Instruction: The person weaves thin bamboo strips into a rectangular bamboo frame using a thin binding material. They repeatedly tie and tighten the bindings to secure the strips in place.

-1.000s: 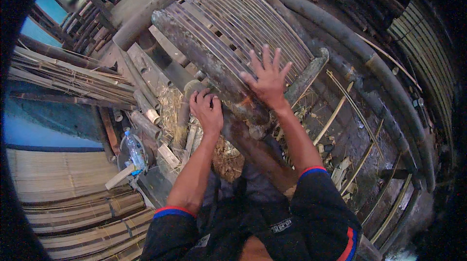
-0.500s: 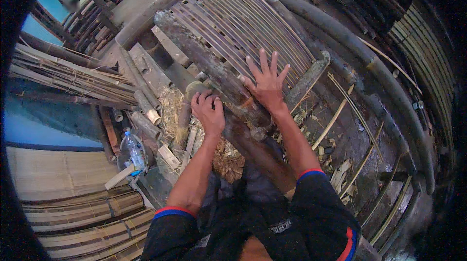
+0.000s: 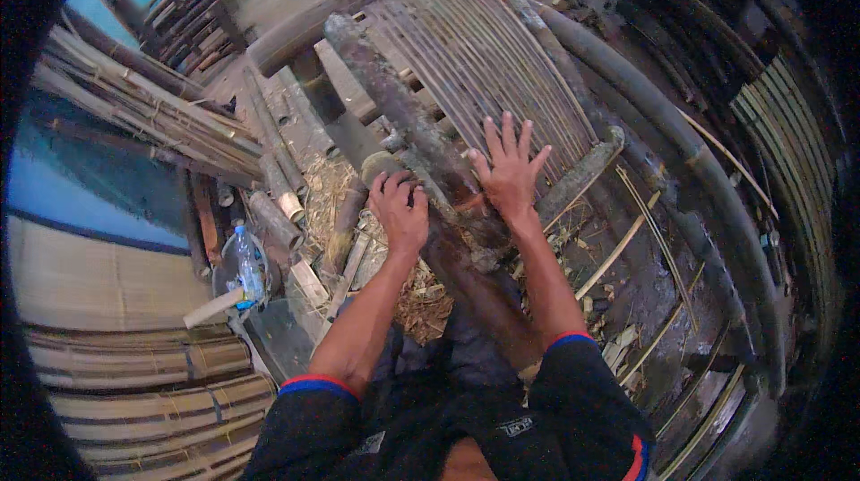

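1. My left hand (image 3: 400,212) is clenched on the dark log (image 3: 408,136) at frame centre, steadying it.
2. My right hand (image 3: 509,169) lies released, fingers splayed flat, pinning the slat mat (image 3: 484,51) beside it.
3. A bottle (image 3: 248,261) sits lower left, probably plastic.

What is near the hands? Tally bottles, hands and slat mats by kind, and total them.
Bottle: 1
Hands: 2, left hand and right hand, both on the dark pole
Slat mat: 1
Total: 4
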Action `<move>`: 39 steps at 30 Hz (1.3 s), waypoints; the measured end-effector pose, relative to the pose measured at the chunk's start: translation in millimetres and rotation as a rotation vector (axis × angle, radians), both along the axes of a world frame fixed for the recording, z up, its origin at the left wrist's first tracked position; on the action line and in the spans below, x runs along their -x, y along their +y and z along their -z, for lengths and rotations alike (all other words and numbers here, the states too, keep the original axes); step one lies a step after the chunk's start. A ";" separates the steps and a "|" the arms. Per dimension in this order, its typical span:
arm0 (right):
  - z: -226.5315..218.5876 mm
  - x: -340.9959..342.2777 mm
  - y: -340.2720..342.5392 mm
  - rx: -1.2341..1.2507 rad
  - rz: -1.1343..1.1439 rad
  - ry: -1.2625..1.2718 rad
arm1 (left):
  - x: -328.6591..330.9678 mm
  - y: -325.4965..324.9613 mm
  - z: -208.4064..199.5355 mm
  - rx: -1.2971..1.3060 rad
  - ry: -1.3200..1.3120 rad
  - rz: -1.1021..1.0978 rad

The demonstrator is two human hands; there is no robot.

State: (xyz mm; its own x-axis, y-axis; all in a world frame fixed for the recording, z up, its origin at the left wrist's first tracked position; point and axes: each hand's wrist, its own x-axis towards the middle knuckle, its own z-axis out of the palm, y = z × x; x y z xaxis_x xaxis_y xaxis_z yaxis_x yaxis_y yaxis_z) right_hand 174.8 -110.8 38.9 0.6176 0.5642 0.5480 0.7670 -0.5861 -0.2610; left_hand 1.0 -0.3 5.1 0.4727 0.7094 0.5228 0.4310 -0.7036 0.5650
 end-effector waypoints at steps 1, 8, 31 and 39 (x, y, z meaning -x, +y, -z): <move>0.2 4.0 3.2 0.031 0.005 -0.016 | 3.4 2.1 2.5 -0.008 -0.007 -0.016; -14.9 70.0 2.7 0.030 -0.250 -0.102 | -1.0 11.5 15.7 -0.033 -0.195 -0.011; 14.9 84.9 18.5 0.264 -0.073 -0.730 | 447.8 -80.7 122.4 0.690 -0.159 -0.532; 8.9 69.4 14.9 0.153 -0.221 -0.851 | 680.7 -266.3 163.4 0.203 -0.100 -1.577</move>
